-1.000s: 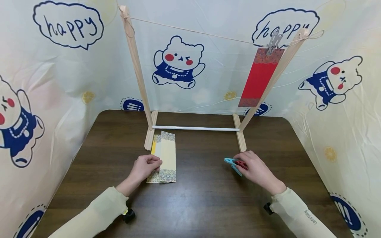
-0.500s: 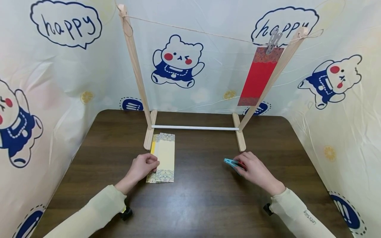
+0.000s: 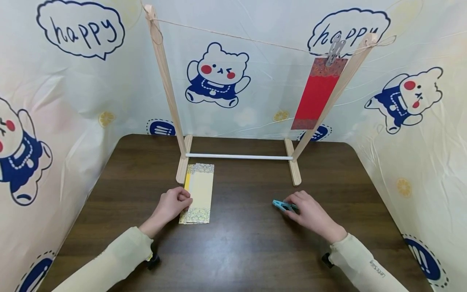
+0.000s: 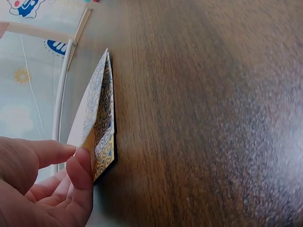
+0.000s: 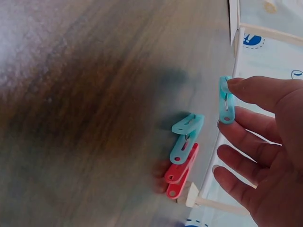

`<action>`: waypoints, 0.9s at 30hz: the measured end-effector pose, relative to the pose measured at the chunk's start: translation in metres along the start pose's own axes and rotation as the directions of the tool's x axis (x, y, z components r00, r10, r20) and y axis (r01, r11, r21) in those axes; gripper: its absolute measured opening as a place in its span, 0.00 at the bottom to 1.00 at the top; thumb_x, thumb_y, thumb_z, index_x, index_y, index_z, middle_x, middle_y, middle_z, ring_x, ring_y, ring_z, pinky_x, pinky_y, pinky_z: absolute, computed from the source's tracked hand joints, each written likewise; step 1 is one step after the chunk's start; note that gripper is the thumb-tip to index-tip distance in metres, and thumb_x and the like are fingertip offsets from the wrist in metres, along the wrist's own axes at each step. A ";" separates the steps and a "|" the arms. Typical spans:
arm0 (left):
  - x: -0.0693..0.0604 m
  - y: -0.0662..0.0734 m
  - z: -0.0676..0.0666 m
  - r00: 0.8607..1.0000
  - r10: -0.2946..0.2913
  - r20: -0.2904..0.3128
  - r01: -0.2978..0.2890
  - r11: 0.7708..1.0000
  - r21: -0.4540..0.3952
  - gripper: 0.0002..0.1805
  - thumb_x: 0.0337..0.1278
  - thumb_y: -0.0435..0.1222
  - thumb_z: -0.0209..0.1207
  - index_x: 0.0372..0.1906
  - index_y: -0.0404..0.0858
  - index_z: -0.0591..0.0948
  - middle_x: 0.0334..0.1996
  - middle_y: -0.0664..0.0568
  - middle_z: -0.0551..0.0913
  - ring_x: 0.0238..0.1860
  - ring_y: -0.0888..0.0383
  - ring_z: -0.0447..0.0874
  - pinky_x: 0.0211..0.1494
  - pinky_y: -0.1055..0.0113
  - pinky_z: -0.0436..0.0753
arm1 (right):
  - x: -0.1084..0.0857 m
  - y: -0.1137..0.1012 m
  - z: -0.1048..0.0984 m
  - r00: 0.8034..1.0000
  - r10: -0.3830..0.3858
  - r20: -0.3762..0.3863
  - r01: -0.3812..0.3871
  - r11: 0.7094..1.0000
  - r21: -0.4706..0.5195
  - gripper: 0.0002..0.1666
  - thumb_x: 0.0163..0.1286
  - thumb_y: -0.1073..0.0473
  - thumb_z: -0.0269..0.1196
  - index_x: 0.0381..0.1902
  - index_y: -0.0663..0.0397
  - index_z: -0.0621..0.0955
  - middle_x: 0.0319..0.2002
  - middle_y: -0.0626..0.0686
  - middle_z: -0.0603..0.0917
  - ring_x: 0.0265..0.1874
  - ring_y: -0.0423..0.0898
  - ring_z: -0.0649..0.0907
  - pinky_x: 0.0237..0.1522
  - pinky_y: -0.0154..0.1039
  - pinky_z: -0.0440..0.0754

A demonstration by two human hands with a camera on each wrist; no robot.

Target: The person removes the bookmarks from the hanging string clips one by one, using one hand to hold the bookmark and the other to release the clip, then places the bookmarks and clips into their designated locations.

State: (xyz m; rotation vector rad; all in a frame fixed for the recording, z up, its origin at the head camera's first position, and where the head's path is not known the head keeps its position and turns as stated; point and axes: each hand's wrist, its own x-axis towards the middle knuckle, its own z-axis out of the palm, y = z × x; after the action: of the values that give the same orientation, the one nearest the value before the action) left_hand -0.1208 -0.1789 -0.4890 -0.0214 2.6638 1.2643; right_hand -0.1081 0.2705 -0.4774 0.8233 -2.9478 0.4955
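My left hand (image 3: 168,206) pinches the left edge of a cream card (image 3: 201,190) with patterned ends, between thumb and fingers. That card lies over other cards, and a yellow strip (image 3: 187,182) shows at their left. In the left wrist view the pinched card (image 4: 90,111) bends up, apart from the patterned card (image 4: 105,153) under it. My right hand (image 3: 311,213) holds a light blue clothespin (image 5: 227,100) between thumb and fingers, above the table. Below it lie a second light blue clothespin (image 5: 182,146) and a red clothespin (image 5: 179,172); the head view hides the red one.
A wooden stand with a left post (image 3: 166,81) and right post (image 3: 337,95) carries a string (image 3: 233,35). From the string's right end hangs a red card (image 3: 318,95) under a greyish clothespin (image 3: 333,50). A white rod (image 3: 238,156) joins the feet.
The top cream card has shifted left and lies flatter over the others, with my left hand moving slightly left. My right hand has moved a little, and the red clothespin has gone from head view.
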 end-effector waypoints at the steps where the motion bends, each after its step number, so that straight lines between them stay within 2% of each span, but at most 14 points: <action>1: 0.000 0.001 -0.001 1.000 0.001 0.001 -0.001 1.000 0.001 0.07 0.65 0.30 0.66 0.42 0.29 0.82 0.25 0.50 0.87 0.25 0.57 0.83 0.32 0.65 0.80 | 0.000 0.000 0.001 1.000 -0.009 -0.004 0.009 1.000 -0.001 0.16 0.63 0.57 0.77 0.46 0.54 0.86 0.42 0.48 0.85 0.42 0.44 0.80 0.45 0.46 0.84; 6: -0.001 0.000 -0.003 0.999 0.026 -0.023 -0.025 0.999 0.023 0.06 0.65 0.32 0.65 0.40 0.31 0.83 0.28 0.49 0.87 0.27 0.57 0.81 0.33 0.64 0.80 | -0.002 -0.001 0.006 0.998 -0.045 -0.035 0.045 0.999 -0.018 0.16 0.61 0.57 0.78 0.44 0.54 0.86 0.39 0.48 0.85 0.41 0.45 0.80 0.43 0.46 0.84; 8: 0.000 -0.002 -0.002 0.996 0.069 -0.054 -0.066 0.996 0.056 0.05 0.65 0.32 0.66 0.40 0.33 0.84 0.29 0.50 0.87 0.29 0.57 0.81 0.35 0.64 0.81 | -0.003 -0.001 0.007 0.997 -0.056 -0.047 0.055 0.998 -0.033 0.16 0.61 0.57 0.78 0.43 0.54 0.85 0.38 0.47 0.84 0.40 0.45 0.80 0.43 0.46 0.83; 10: 0.000 -0.004 -0.001 0.986 0.138 -0.093 -0.128 0.985 0.112 0.06 0.66 0.33 0.66 0.40 0.33 0.85 0.30 0.50 0.85 0.30 0.57 0.80 0.37 0.62 0.81 | -0.004 -0.001 0.009 0.996 -0.063 -0.059 0.060 0.997 -0.048 0.16 0.60 0.57 0.79 0.42 0.54 0.85 0.37 0.47 0.84 0.39 0.45 0.80 0.42 0.46 0.83; 12: 0.000 -0.005 0.000 0.969 0.214 -0.126 -0.191 0.966 0.175 0.07 0.66 0.34 0.67 0.42 0.33 0.85 0.31 0.49 0.84 0.31 0.56 0.79 0.39 0.60 0.81 | -0.004 -0.001 0.010 0.996 -0.066 -0.067 0.062 0.996 -0.058 0.16 0.60 0.56 0.79 0.41 0.54 0.85 0.36 0.47 0.84 0.39 0.46 0.80 0.42 0.46 0.83; 15: -0.001 -0.006 0.004 0.935 0.315 -0.164 -0.267 0.927 0.263 0.10 0.65 0.36 0.68 0.44 0.33 0.85 0.34 0.46 0.84 0.32 0.53 0.77 0.39 0.56 0.81 | -0.005 -0.001 0.012 0.996 -0.064 -0.069 0.059 0.996 -0.065 0.16 0.59 0.56 0.80 0.39 0.53 0.85 0.37 0.47 0.85 0.39 0.47 0.81 0.43 0.47 0.83; 19: -0.002 -0.006 0.008 0.886 0.424 -0.187 -0.337 0.867 0.367 0.13 0.64 0.38 0.68 0.46 0.32 0.86 0.41 0.41 0.86 0.37 0.47 0.81 0.43 0.49 0.83 | -0.006 -0.002 0.013 0.997 -0.055 -0.053 0.052 0.997 -0.061 0.16 0.58 0.56 0.80 0.39 0.53 0.85 0.37 0.48 0.86 0.41 0.48 0.81 0.44 0.48 0.82; 22: -0.001 -0.007 0.010 0.850 0.493 -0.184 -0.370 0.808 0.458 0.15 0.64 0.40 0.67 0.47 0.33 0.86 0.44 0.41 0.86 0.44 0.42 0.83 0.45 0.45 0.83 | -0.007 -0.003 0.013 0.998 -0.046 -0.037 0.044 0.997 -0.065 0.16 0.58 0.55 0.80 0.39 0.52 0.85 0.36 0.47 0.85 0.39 0.46 0.80 0.43 0.48 0.81; 24: -0.001 -0.008 0.011 0.833 0.525 -0.176 -0.381 0.775 0.505 0.16 0.64 0.42 0.67 0.48 0.34 0.86 0.44 0.41 0.86 0.46 0.40 0.83 0.45 0.44 0.83 | -0.006 -0.003 0.013 0.999 -0.041 -0.025 0.039 0.996 -0.075 0.17 0.58 0.54 0.80 0.38 0.52 0.84 0.34 0.47 0.85 0.36 0.45 0.78 0.42 0.46 0.79; 27: 0.000 -0.008 0.012 0.816 0.551 -0.174 -0.390 0.747 0.538 0.17 0.63 0.43 0.67 0.48 0.35 0.87 0.44 0.41 0.86 0.46 0.40 0.83 0.43 0.45 0.82 | -0.006 -0.004 0.013 0.999 -0.039 -0.016 0.038 0.995 -0.095 0.17 0.57 0.53 0.81 0.38 0.51 0.84 0.33 0.46 0.84 0.35 0.44 0.76 0.39 0.44 0.77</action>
State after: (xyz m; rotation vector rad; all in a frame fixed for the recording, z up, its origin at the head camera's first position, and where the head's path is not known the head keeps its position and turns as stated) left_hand -0.1180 -0.1747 -0.5023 0.6252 3.3478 0.6840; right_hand -0.1003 0.2665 -0.4897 0.8586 -2.9073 0.3560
